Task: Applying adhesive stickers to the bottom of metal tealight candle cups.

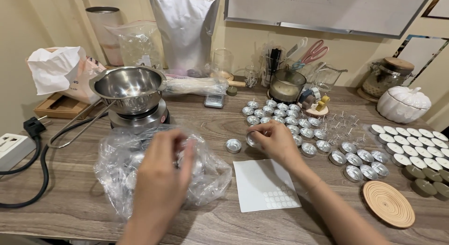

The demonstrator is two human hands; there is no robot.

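The left hand (161, 172), blurred, reaches into the crinkled clear plastic bag (117, 165) on the wooden counter (70, 207); whether it grips anything, I cannot tell. The right hand (276, 139) pinches a small silver tealight cup (253, 139) beside the cup rows (290, 118); best set level, aligned.

Table (70, 198): grey-brown wood grain. Tealight cups (299, 125): shiny silver. Pot (128, 88): silver steel. Plastic bag (117, 170): clear. Sticker sheet (262, 182): white w/ rows of pale dots. Coaster (388, 204): tan wood, concentric rings. Pumpkin jar (403, 104): white. Finished candles (414, 144): white, some olive-green. Scissors (314, 52): pink handles. Cable (42, 165): black.
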